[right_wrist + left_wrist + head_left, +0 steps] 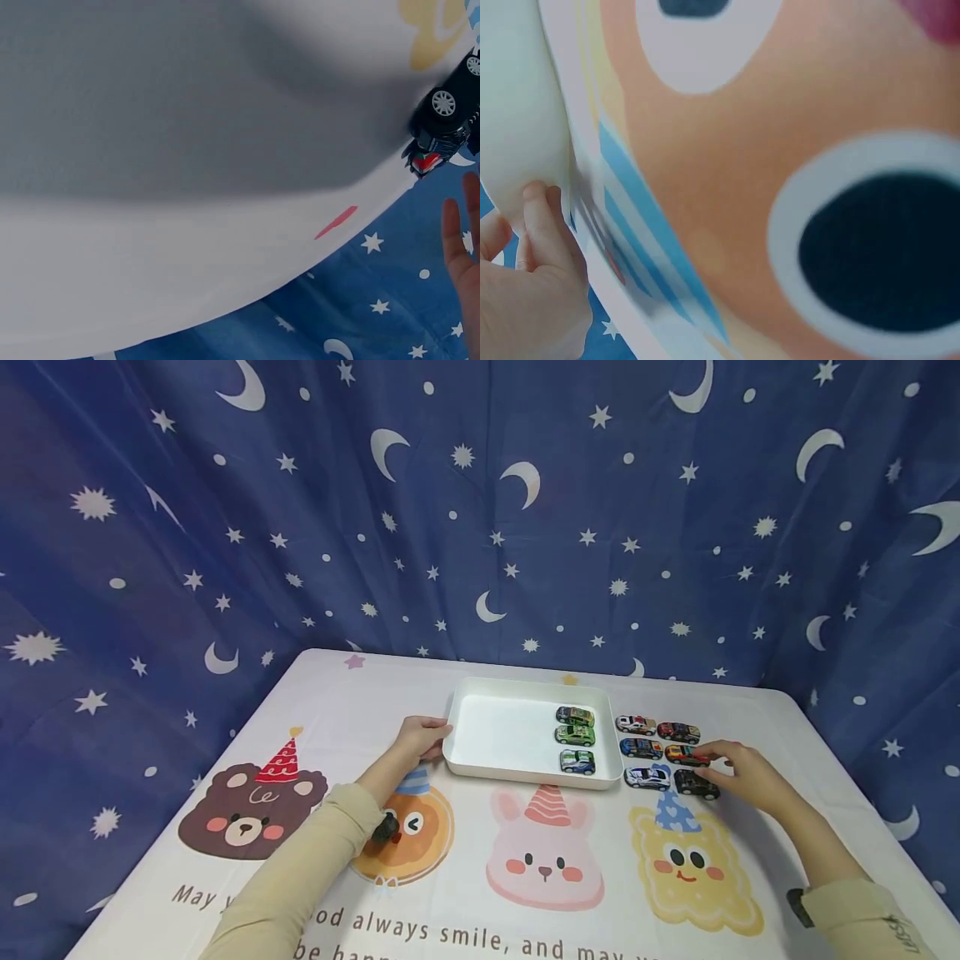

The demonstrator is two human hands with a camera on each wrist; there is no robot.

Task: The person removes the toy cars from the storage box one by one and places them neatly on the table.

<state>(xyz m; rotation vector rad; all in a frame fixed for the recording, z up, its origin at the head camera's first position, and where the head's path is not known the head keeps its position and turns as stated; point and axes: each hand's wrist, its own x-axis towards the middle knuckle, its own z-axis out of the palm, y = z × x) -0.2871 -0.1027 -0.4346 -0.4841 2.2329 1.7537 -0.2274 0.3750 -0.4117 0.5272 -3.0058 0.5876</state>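
Observation:
My left hand [417, 739] pinches the left wall of a white rectangular tray [468, 768]; the left wrist view shows its fingers bent at the tray's corner. Three toy cars stand at the tray's right side: a dark patterned one [575, 716], a green one [575, 735] and a white-blue-green one [577, 762]. Right of the tray, my right hand [742, 772] reaches over a red-and-yellow toy car [684, 755], index fingertip at its right end and thumb lower, near a black toy car [696, 783]. In the right wrist view the visible fingers look straight.
Other toy cars are grouped by the tray: a white-red one [635, 725], a dark red one [678, 732], a blue one [641, 748] and a white-purple one [647, 777]. A white cartoon tablecloth [465, 877] covers the table. A blue star-and-moon curtain [450, 568] hangs behind.

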